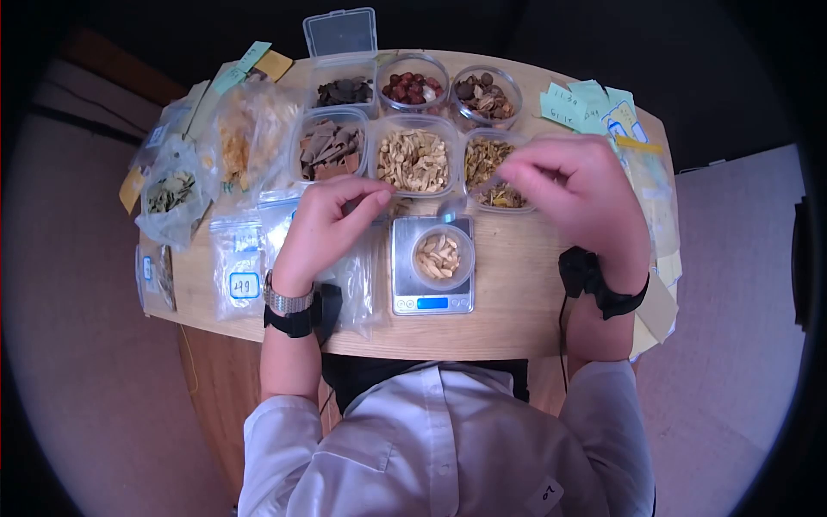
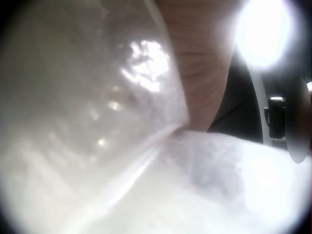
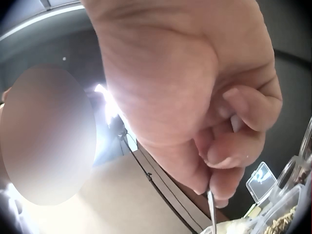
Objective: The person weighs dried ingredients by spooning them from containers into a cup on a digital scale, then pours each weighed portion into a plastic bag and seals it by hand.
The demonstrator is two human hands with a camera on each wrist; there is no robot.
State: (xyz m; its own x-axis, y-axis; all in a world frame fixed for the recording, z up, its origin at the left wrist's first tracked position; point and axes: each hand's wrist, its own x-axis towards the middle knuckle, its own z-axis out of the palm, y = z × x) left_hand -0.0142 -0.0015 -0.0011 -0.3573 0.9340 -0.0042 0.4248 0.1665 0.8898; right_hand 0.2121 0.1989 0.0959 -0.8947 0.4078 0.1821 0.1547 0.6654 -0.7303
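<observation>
My right hand (image 1: 573, 177) pinches the thin metal handle of a spoon (image 3: 212, 207) between thumb and fingertips. In the head view the spoon's bowl hangs over the upper edge of a small round cup (image 1: 468, 265) holding pale slices. That cup stands on a silver digital scale (image 1: 432, 304). My left hand (image 1: 332, 222) is at the near left corner of a clear tub of pale sliced root (image 1: 415, 159), thumb and forefinger close together; I cannot tell whether they grip its rim. Plastic fills most of the left wrist view, beside part of that hand.
Beside the root tub stand a tub of brown bark pieces (image 1: 330, 151) and one of yellowish slices (image 1: 489, 164). Behind are containers of red dried fruit (image 1: 412, 89), brown pieces (image 1: 485, 93) and dark pieces (image 1: 345, 91). Clear bags (image 1: 237, 297) lie left, green notes (image 1: 564, 105) right.
</observation>
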